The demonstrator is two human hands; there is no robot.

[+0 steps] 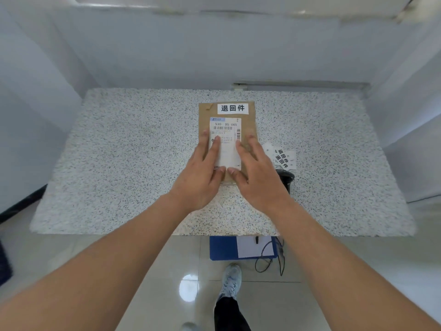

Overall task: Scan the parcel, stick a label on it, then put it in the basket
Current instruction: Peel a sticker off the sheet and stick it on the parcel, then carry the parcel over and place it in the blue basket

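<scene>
Both open hands, left hand (202, 173) and right hand (256, 175), lie flat, apparently pressing the parcel (226, 111).

Parcel (226, 142): flat brown paper envelope, lying face up on the speckled tabletop (119, 163), long side running away from the viewer, right of centre. White label (232, 108) with black Chinese characters stuck flat across its far end. Shipping label (226, 139) with barcodes and printed numbers sits in its middle. Spare labels (282, 157), same print, in a loose pile just right of the parcel. Scanner (286, 179), black, mostly hidden, near the pile.
</scene>
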